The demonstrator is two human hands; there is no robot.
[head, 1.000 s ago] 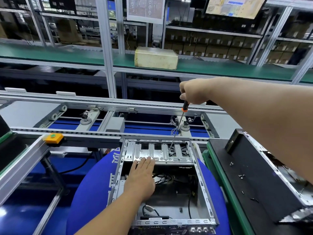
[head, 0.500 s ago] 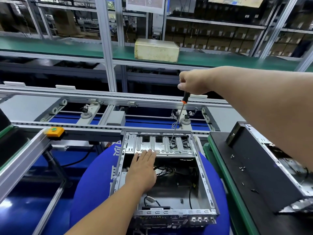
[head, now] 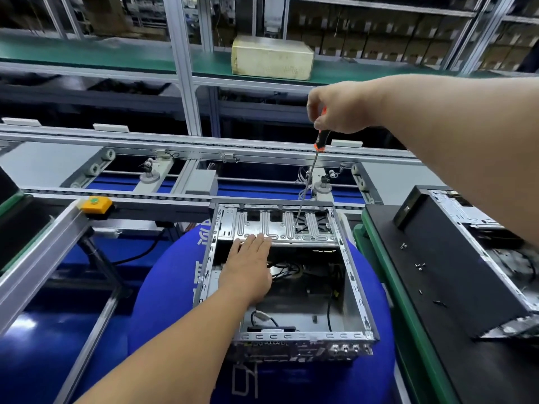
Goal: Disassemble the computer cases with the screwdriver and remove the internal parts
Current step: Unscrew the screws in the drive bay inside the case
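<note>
An open silver computer case (head: pixel 354 287) lies on a round blue cushion (head: pixel 163 290) in the middle of the view. Black cables lie loose inside it. My left hand (head: pixel 248 269) rests flat, fingers straight, on the near edge of the ribbed metal drive bracket (head: pixel 262 225) at the case's far end. My right hand (head: pixel 339 110) grips the top of a black and orange screwdriver (head: pixel 322 141). The long shaft slants down and its tip sits on the bracket's right part.
A second case with a black panel (head: pixel 455 258) lies on the green-edged bench at right, with several loose screws (head: pixel 420 266) on it. An aluminium conveyor frame (head: pixel 204 150) runs behind, with a yellow button box (head: pixel 96 205) at left. A beige box (head: pixel 272 58) sits on the green shelf.
My right hand has turned on the screwdriver handle, showing more of the orange and black grip. The tip stays on the bracket. My left hand stays flat in place.
</note>
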